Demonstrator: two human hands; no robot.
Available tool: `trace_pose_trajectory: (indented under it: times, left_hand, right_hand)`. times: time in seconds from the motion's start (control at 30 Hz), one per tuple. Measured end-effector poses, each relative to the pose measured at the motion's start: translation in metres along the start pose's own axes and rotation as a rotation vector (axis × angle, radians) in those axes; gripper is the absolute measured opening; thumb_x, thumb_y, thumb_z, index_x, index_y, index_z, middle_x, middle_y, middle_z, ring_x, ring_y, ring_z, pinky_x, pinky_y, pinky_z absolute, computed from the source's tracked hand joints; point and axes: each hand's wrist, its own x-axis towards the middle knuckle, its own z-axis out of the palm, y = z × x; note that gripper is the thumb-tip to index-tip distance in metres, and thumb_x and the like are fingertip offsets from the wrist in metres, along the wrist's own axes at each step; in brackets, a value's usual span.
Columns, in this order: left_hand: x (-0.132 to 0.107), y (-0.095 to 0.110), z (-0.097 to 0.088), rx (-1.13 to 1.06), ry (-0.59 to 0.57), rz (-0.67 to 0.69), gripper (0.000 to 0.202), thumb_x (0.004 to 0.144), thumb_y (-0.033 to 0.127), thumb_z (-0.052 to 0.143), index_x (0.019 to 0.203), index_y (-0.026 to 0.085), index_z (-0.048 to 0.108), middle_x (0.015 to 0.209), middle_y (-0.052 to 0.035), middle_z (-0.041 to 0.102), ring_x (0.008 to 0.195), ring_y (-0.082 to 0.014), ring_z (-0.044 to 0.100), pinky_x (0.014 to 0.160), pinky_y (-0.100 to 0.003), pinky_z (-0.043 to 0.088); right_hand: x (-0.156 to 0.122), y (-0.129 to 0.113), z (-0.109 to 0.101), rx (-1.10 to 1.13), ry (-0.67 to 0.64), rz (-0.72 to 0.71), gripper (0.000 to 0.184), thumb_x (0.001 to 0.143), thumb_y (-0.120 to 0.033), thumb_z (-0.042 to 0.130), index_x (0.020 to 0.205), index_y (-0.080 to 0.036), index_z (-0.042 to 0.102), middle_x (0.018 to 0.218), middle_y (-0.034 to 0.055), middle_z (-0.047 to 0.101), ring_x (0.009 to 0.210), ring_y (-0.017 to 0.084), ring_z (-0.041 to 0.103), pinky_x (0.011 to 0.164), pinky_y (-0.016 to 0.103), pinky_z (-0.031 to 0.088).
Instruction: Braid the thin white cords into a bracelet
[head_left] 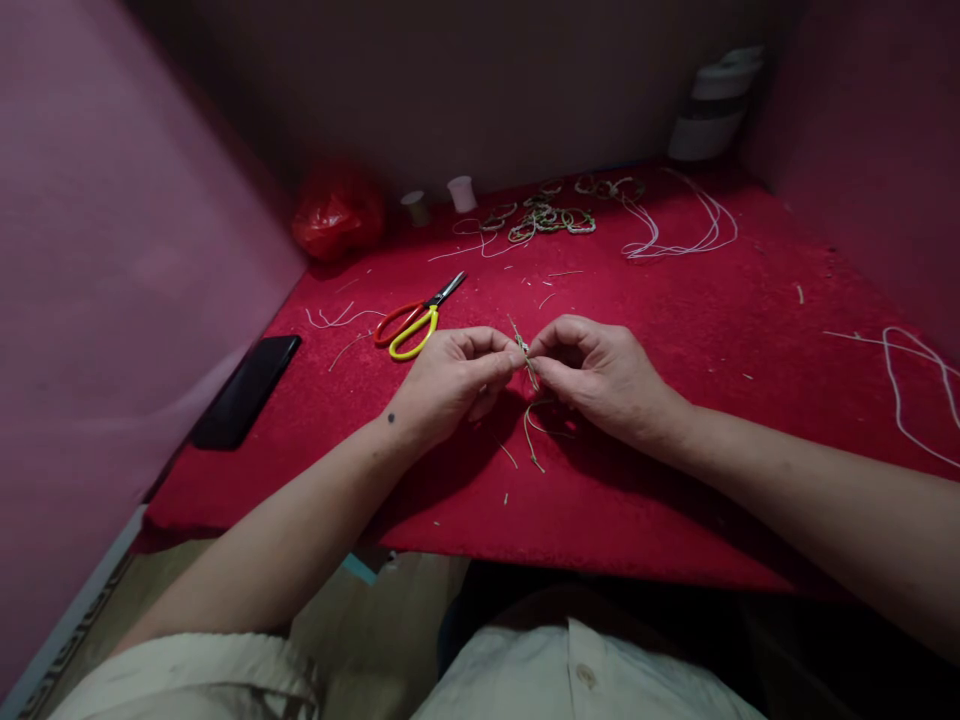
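Between my two hands, above the red cloth, is a small braided cord (531, 376) in green and white, with loose ends hanging below it. My left hand (466, 372) pinches it from the left with thumb and forefinger. From the right, my right hand (600, 370) pinches the same cord, its fingertips nearly touching those of the left. The fingers hide part of the braid. Just behind my left hand lie scissors (416, 322) with one red and one yellow handle, blades pointing away to the right.
A black phone (246, 392) lies at the table's left edge. At the back are a red plastic bag (337, 215), thread spools (463, 194), several braided cord loops (551, 218), white cords (712, 235) and a white bottle (712, 105). More white cord (896, 375) lies right.
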Motion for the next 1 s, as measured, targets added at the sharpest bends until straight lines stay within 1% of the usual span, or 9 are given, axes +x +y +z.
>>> trace_pose_trajectory:
  times: [0.1, 0.2, 0.33, 0.43, 0.53, 0.67, 0.8, 1.0]
  left_hand:
    - [0.0, 0.0, 0.001, 0.007, 0.012, -0.001, 0.014, 0.074, 0.025, 0.068, 0.069, 0.017, 0.058, 0.041, 0.007, 0.043, 0.032, -0.004, 0.032, 0.034, -0.019, 0.021]
    - [0.0, 0.0, 0.001, 0.009, 0.018, 0.002, 0.013, 0.074, 0.024, 0.068, 0.07, 0.017, 0.058, 0.041, 0.0072, 0.043, 0.032, -0.004, 0.032, 0.033, -0.019, 0.021]
    - [0.0, 0.0, 0.0, 0.006, 0.003, 0.008, 0.011, 0.074, 0.022, 0.067, 0.071, 0.016, 0.059, 0.041, 0.0073, 0.043, 0.032, -0.004, 0.032, 0.033, -0.018, 0.022]
    - [0.0, 0.0, -0.001, -0.008, -0.017, -0.004, 0.011, 0.075, 0.023, 0.067, 0.071, 0.015, 0.059, 0.041, 0.0072, 0.044, 0.032, -0.0039, 0.032, 0.034, -0.018, 0.022]
    - [0.0, 0.0, -0.002, -0.029, -0.027, -0.021, 0.012, 0.075, 0.023, 0.067, 0.07, 0.015, 0.059, 0.041, 0.0074, 0.044, 0.032, -0.0036, 0.032, 0.034, -0.018, 0.023]
    - [0.0, 0.0, -0.002, -0.04, -0.024, -0.03, 0.014, 0.075, 0.024, 0.068, 0.071, 0.015, 0.058, 0.041, 0.0075, 0.044, 0.032, -0.0035, 0.032, 0.034, -0.018, 0.023]
    - [0.002, -0.002, -0.003, -0.03, -0.035, -0.029, 0.014, 0.075, 0.024, 0.067, 0.071, 0.016, 0.057, 0.04, 0.0074, 0.044, 0.032, -0.0038, 0.032, 0.034, -0.018, 0.022]
    - [0.001, 0.0, -0.001, 0.034, -0.016, 0.003, 0.015, 0.074, 0.025, 0.068, 0.07, 0.015, 0.057, 0.041, 0.0079, 0.042, 0.033, -0.0032, 0.032, 0.034, -0.017, 0.022]
  right_hand:
    - [0.0, 0.0, 0.0, -0.024, 0.015, -0.011, 0.006, 0.079, -0.017, 0.057, 0.073, -0.019, 0.057, 0.066, 0.0016, 0.059, 0.059, 0.013, 0.053, 0.049, 0.023, 0.04]
    - [-0.001, -0.002, 0.0, -0.007, 0.038, 0.011, 0.005, 0.078, -0.016, 0.057, 0.074, -0.019, 0.056, 0.064, 0.0012, 0.058, 0.057, 0.012, 0.052, 0.048, 0.023, 0.039]
    - [-0.001, -0.004, 0.0, 0.052, -0.008, 0.055, 0.002, 0.078, -0.016, 0.057, 0.079, -0.017, 0.058, 0.061, -0.0006, 0.057, 0.054, 0.011, 0.05, 0.048, 0.023, 0.039]
    - [0.0, -0.002, 0.0, 0.059, -0.025, 0.019, 0.004, 0.078, -0.016, 0.058, 0.081, -0.016, 0.06, 0.064, -0.0007, 0.059, 0.055, 0.011, 0.052, 0.049, 0.022, 0.039]
    - [0.001, 0.0, 0.0, 0.018, -0.012, -0.027, 0.002, 0.078, -0.018, 0.059, 0.077, -0.016, 0.059, 0.065, 0.0003, 0.06, 0.057, 0.011, 0.053, 0.049, 0.022, 0.039]
    - [0.0, 0.001, 0.0, -0.016, -0.005, -0.024, 0.004, 0.078, -0.017, 0.057, 0.074, -0.017, 0.058, 0.063, 0.0004, 0.06, 0.056, 0.011, 0.053, 0.048, 0.021, 0.039]
    - [0.0, -0.002, 0.001, 0.051, -0.013, 0.056, 0.002, 0.077, -0.015, 0.056, 0.076, -0.017, 0.056, 0.059, -0.0013, 0.059, 0.046, 0.009, 0.051, 0.041, 0.02, 0.039]
    - [0.0, -0.014, 0.0, 0.285, -0.043, 0.232, 0.012, 0.074, -0.008, 0.054, 0.075, -0.019, 0.051, 0.044, -0.0076, 0.052, 0.03, 0.008, 0.046, 0.028, 0.017, 0.035]
